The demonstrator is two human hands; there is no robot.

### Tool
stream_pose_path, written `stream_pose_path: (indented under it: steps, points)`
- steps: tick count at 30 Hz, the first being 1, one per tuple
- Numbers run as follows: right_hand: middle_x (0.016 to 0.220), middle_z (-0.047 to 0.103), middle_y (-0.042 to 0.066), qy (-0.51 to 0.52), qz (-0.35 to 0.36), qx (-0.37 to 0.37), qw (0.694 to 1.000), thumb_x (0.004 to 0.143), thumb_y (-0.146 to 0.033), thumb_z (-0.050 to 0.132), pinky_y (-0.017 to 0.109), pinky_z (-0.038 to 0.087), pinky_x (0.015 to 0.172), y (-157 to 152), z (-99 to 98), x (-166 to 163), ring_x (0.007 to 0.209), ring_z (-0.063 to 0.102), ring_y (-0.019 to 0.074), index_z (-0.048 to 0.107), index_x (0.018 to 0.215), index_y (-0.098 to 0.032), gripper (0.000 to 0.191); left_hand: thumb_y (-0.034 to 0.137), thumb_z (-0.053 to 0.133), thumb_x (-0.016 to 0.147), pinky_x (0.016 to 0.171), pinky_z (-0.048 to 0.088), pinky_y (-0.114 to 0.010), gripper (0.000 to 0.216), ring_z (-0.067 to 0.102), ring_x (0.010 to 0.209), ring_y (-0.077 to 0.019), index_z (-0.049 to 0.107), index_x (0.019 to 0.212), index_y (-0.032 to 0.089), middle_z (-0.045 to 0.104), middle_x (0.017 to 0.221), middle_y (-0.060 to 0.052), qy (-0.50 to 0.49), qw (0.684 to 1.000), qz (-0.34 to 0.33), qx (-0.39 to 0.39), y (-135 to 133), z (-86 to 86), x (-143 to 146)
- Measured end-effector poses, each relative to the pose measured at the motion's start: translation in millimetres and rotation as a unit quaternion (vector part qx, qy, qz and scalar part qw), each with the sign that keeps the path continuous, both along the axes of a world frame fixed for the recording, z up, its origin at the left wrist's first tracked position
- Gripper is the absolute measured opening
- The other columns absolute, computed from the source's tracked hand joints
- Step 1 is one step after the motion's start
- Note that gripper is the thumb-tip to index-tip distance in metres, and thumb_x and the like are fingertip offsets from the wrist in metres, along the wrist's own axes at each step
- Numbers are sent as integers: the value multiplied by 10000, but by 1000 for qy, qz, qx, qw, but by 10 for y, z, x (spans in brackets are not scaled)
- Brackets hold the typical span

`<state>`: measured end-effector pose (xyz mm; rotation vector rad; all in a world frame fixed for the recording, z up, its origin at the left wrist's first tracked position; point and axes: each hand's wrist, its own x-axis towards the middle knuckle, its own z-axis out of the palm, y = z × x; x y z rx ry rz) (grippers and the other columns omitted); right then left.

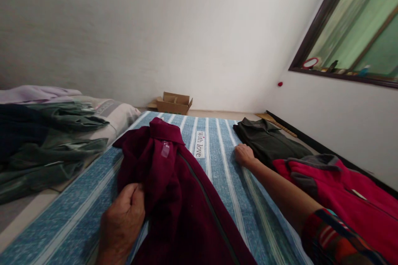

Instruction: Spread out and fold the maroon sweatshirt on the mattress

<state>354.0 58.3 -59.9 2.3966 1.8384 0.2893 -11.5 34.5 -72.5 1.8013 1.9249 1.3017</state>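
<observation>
A maroon fleece jacket (174, 190) with a collar and a zip lies crumpled along the middle of the blue striped bedsheet (217, 161). My left hand (122, 219) is closed on a fold of the jacket's left side, near the bottom of the view. My right hand (244, 154) is stretched out to the right, fingers curled, resting on the sheet at the edge of a folded dark green jacket (269, 143). What, if anything, its fingers grip is hidden.
A bright red jacket with grey trim (342, 190) lies at the right. Green and dark garments (52, 145) are heaped on pillows at the left. A cardboard box (174, 103) sits on the floor by the far wall. A window (357, 29) is at upper right.
</observation>
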Motion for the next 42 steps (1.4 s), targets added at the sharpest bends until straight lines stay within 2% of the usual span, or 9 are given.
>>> stream_pose_path:
  steps: [5,12,18,29,42]
  points:
    - [990,622,119,44,21,31,998,823,-63,384,268,385,748,-345,-100,-428,931,554,201,639,960,-129,298,366,396,715,573,328,-272,208,452,536,-166,553,690,231,527,579,-13,-6,999,-24,-44,-19,79,41]
    - [1007,594,80,104,36,74,991,866,-111,366,264,338,849,-965,-229,-896,988,493,184,606,974,-173,270,311,396,768,607,323,-272,197,451,576,-166,550,710,202,506,599,-20,29,998,-42,-25,-18,113,83]
    - [1071,578,68,160,39,107,981,894,-230,409,283,324,877,-1363,-286,-1130,1045,467,201,603,1035,-202,240,271,400,793,605,330,-274,203,483,596,-173,567,717,185,531,616,-32,50,998,-39,-25,-44,159,96]
    - [983,611,43,227,39,167,959,878,-177,407,253,343,832,-1390,-358,-1100,981,515,170,646,973,-221,262,262,408,765,604,363,-261,193,523,620,-177,581,709,196,566,624,-28,49,998,-34,-10,-47,165,78]
    - [956,612,54,267,40,164,949,845,-159,424,255,336,857,-1399,-273,-1093,971,526,172,659,882,-214,244,276,395,749,605,386,-253,201,536,625,-178,573,682,213,581,621,-24,43,999,-33,1,-61,206,92]
